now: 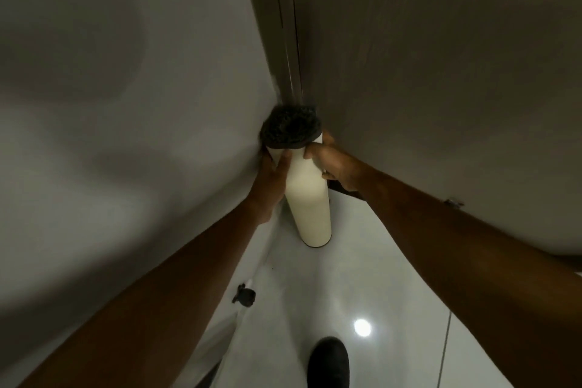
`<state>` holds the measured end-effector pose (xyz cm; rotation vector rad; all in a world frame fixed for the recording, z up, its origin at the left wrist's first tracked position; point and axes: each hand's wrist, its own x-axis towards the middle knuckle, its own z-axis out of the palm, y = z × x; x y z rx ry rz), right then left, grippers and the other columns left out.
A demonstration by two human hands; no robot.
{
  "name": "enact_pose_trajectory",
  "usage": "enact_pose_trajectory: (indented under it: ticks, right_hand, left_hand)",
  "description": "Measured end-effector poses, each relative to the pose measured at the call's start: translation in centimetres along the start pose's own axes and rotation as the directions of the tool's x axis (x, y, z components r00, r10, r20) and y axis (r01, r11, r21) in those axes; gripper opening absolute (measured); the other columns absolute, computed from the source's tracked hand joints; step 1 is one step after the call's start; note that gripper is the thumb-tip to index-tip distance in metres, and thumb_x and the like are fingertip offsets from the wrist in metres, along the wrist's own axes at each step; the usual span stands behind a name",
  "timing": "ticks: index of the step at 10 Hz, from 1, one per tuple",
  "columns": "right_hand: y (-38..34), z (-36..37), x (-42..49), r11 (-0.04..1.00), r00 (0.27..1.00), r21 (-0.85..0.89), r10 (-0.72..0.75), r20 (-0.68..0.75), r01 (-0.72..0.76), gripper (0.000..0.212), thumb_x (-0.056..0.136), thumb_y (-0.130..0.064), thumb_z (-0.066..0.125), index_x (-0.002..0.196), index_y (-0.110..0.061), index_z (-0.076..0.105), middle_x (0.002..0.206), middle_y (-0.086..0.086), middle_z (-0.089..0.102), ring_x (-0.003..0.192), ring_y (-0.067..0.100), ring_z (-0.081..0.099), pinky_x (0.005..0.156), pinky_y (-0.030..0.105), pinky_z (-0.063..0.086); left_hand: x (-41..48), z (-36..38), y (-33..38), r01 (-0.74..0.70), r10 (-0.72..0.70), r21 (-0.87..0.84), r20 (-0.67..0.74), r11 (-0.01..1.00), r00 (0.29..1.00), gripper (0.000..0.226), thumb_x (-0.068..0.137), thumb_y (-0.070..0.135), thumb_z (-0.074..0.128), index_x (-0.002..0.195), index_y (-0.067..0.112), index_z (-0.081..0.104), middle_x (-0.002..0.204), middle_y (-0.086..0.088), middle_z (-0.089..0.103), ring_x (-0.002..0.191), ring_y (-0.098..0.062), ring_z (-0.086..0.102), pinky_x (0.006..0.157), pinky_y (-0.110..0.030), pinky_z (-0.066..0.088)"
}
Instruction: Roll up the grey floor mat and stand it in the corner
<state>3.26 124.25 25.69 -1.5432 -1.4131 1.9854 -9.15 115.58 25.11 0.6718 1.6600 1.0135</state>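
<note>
The floor mat (307, 198) is rolled into a tight tube, its cream backing outward and its dark grey pile showing as a coil at the top end. It stands upright on the white floor, tucked into the corner where the pale wall meets the brown wooden panel. My left hand (273, 176) grips the upper left side of the roll, against the wall. My right hand (333, 164) grips the upper right side, just below the dark top.
A pale wall (126, 104) fills the left and a brown wooden door or panel (441, 72) fills the right. A small dark door stopper (244, 294) sits by the wall's base. My dark shoe (328, 362) rests on the glossy white floor (362, 277).
</note>
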Motion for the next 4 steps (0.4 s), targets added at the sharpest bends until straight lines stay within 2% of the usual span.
enact_pose_trajectory:
  ticks: [1, 2, 3, 4]
  right_hand:
    - [-0.6, -0.1, -0.9, 0.992, 0.995, -0.081, -0.097, 0.025, 0.099, 0.056, 0.083, -0.008, 0.062, 0.130, -0.029, 0.040, 0.110, -0.011, 0.054, 0.114, 0.022, 0.050, 0.082, 0.032, 0.048]
    - [-0.8, -0.5, -2.3, 0.952, 0.983, -0.244, -0.183, 0.035, 0.186, 0.062, 0.084, -0.007, 0.071, 0.139, -0.014, 0.044, 0.132, 0.005, 0.058, 0.124, 0.025, 0.053, 0.098, 0.040, 0.049]
    - [-2.2, -2.0, -5.4, 0.860, 0.957, -0.442, -0.289, -0.007, 0.256, 0.068, 0.085, -0.026, 0.074, 0.143, -0.015, 0.041, 0.141, 0.010, 0.053, 0.127, 0.028, 0.052, 0.105, 0.047, 0.046]
    - [-4.0, -5.0, -10.1, 0.669, 0.899, -0.703, -0.428, -0.098, 0.241, 0.065, 0.085, -0.039, 0.069, 0.140, -0.017, 0.043, 0.139, 0.011, 0.053, 0.122, 0.032, 0.053, 0.098, 0.045, 0.049]
  left_hand:
    - [-1.4, 1.3, 0.0, -0.040, 0.062, 0.094, -0.255, 0.995, 0.965, 0.058, 0.097, 0.040, 0.055, 0.143, 0.012, 0.037, 0.137, -0.010, 0.049, 0.114, -0.019, 0.052, 0.095, -0.034, 0.045]
    - [-2.7, 1.4, 0.4, -0.045, 0.100, 0.141, -0.409, 0.989, 0.907, 0.047, 0.094, 0.026, 0.063, 0.127, 0.000, 0.043, 0.127, -0.022, 0.052, 0.108, -0.031, 0.056, 0.088, -0.037, 0.049]
    - [-4.1, 1.8, 3.3, -0.196, 0.315, 0.295, -0.441, 0.935, 0.841, 0.037, 0.090, 0.005, 0.065, 0.120, -0.007, 0.045, 0.121, -0.027, 0.053, 0.106, -0.037, 0.056, 0.089, -0.039, 0.050]
    - [-6.9, 2.9, 7.9, -0.337, 0.522, 0.480, -0.331, 0.810, 0.786, 0.029, 0.086, 0.001, 0.063, 0.112, -0.004, 0.052, 0.113, -0.024, 0.058, 0.104, -0.036, 0.057, 0.087, -0.036, 0.049]
